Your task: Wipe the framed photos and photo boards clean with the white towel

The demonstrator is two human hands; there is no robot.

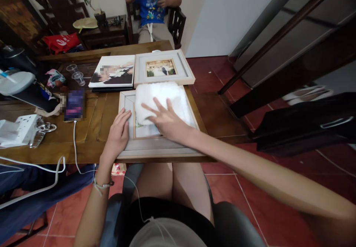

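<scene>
A pale wooden picture frame (155,151) lies flat at the table's near edge. A folded white towel (167,99) covers most of its glass. My right hand (164,121) lies open on the towel with fingers spread, pressing it onto the frame. My left hand (118,132) rests flat on the frame's left border with fingers together, holding nothing. A second pale frame (164,68) with a photo lies just behind. Beside that frame, a frameless photo print (114,71) sits on the left.
The wooden table (91,121) carries a phone (74,105) on a white cable, a white power strip (20,128), plastic cups (76,74) and clutter at the left. A person in a blue shirt (152,2) sits on a chair beyond. Red tile floor lies to the right.
</scene>
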